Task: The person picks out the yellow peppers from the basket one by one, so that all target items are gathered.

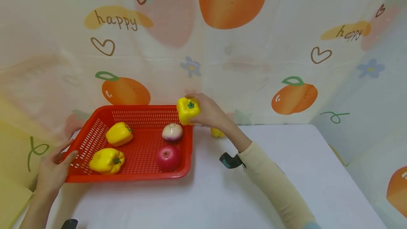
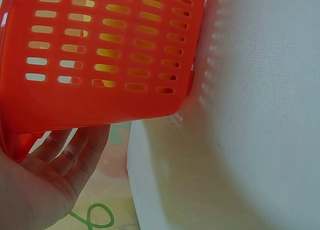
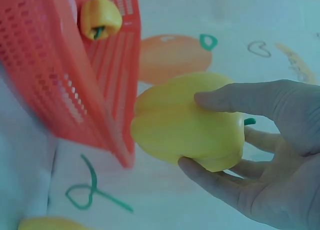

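My right hand [image 1: 207,111] holds a yellow bell pepper [image 1: 187,111] with a green stem at the basket's back right corner. In the right wrist view, thumb and fingers grip that pepper [image 3: 185,122] from opposite sides. My left hand [image 1: 54,169] grips the left rim of the red plastic basket [image 1: 127,178], thumb on the rim and fingers against the outside. Inside the basket, two yellow bell peppers, one farther back [image 1: 119,134] and one nearer [image 1: 105,160], lie at the left. A white-and-purple turnip-like vegetable [image 1: 172,132] and a pinkish-red round one [image 1: 167,158] sit at the right.
Another yellow object [image 1: 217,132] lies on the white-covered table [image 1: 286,172], partly hidden behind my right wrist. A printed cloth [image 1: 222,63] with fruit pictures stands at the back. Black wrist-camera parts [image 1: 230,160] stick out beside my right sleeve.
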### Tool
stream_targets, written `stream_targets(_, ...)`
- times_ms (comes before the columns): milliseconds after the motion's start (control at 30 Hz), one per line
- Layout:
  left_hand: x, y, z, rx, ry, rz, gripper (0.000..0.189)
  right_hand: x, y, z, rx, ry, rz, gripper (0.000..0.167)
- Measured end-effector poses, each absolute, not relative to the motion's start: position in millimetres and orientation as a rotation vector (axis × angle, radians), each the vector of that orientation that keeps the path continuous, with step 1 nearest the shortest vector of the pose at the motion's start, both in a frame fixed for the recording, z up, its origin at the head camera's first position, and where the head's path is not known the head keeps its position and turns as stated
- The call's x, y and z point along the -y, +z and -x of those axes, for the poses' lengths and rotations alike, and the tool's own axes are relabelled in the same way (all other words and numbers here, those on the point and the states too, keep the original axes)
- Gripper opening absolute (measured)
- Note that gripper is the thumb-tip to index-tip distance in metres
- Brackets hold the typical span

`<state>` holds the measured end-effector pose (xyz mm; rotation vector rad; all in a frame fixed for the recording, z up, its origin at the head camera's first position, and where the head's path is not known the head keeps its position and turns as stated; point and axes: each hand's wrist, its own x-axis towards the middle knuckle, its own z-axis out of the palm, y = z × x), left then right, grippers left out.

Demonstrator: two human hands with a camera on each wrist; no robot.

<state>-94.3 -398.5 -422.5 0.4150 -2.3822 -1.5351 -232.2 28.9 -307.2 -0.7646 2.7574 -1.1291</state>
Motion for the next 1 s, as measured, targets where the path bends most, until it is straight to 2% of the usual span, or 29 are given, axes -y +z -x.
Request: stream_targets(1000, 401.2, -424.8, 95.5, 2.399, -1.572, -0.506, 0.053, -157.7, -322.4, 247.0, -2.858, -1.105, 0.532, 0.071)
